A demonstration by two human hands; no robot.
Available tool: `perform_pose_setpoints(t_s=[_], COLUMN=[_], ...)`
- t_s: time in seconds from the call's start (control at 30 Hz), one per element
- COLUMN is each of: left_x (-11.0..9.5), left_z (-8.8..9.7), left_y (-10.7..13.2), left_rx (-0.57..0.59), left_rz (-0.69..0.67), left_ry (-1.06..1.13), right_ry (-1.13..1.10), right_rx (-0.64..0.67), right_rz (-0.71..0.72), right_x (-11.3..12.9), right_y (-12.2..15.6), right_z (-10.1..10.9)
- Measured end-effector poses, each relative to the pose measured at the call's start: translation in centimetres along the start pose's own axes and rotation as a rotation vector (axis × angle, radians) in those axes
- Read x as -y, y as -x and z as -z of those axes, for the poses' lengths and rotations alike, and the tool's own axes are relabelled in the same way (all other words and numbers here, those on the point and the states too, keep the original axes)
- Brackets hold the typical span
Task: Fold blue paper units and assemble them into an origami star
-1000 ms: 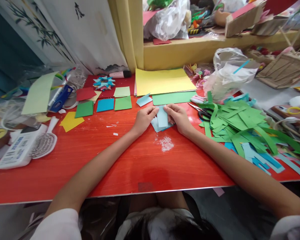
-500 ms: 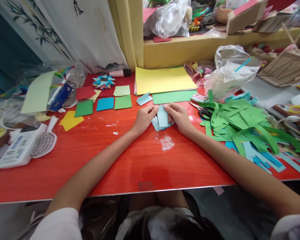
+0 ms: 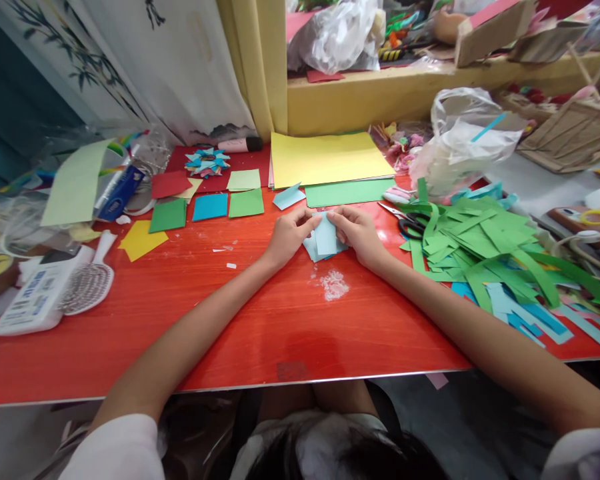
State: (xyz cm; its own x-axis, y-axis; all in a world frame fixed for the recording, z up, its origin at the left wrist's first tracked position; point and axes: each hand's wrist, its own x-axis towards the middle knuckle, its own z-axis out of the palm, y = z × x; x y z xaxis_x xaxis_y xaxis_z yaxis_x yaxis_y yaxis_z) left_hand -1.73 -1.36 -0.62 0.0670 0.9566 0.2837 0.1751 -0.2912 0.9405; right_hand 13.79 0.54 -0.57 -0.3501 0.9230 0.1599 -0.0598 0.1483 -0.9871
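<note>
A folded light blue piece of paper (image 3: 327, 239) is pinched by its upper edge between both hands, above the middle of the red table. My left hand (image 3: 291, 235) grips its left upper corner with thumb and fingers closed. On the other corner, my right hand (image 3: 356, 233) is closed in the same way. More light blue paper (image 3: 311, 248) lies beneath the held piece, partly hidden by it. Just beyond the hands sits another folded light blue paper (image 3: 289, 196). Nearer me is a small patch of whitish residue (image 3: 335, 285) on the tabletop.
Scissors (image 3: 406, 220) lie right of my hand beside a heap of green paper strips (image 3: 485, 240). Yellow sheets (image 3: 330, 160) lie at the back. Blue (image 3: 210, 207) and green squares (image 3: 246, 203) are back left. A hairbrush (image 3: 93, 280) lies at the left; the table edge (image 3: 290, 383) is near me.
Both hands stay in nearly the same place. The left fingers have shifted slightly along the light blue paper's top edge, and the paper has tilted a little.
</note>
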Motion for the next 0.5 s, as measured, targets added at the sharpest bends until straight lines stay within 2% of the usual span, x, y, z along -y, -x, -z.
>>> perform_pose_setpoints(t_s=[0.3, 0.5], left_x=[-0.1, 0.14], left_z=[0.25, 0.2], left_y=[0.07, -0.14], left_rx=[-0.044, 0.013], left_rz=[0.015, 0.008], left_ry=[-0.027, 0.037], right_ry=[0.062, 0.143], right_rx=[0.068, 0.114], right_rz=[-0.01, 0.01], right_x=[0.2, 0.09], right_y=[0.1, 0.19], right_z=[-0.13, -0.02])
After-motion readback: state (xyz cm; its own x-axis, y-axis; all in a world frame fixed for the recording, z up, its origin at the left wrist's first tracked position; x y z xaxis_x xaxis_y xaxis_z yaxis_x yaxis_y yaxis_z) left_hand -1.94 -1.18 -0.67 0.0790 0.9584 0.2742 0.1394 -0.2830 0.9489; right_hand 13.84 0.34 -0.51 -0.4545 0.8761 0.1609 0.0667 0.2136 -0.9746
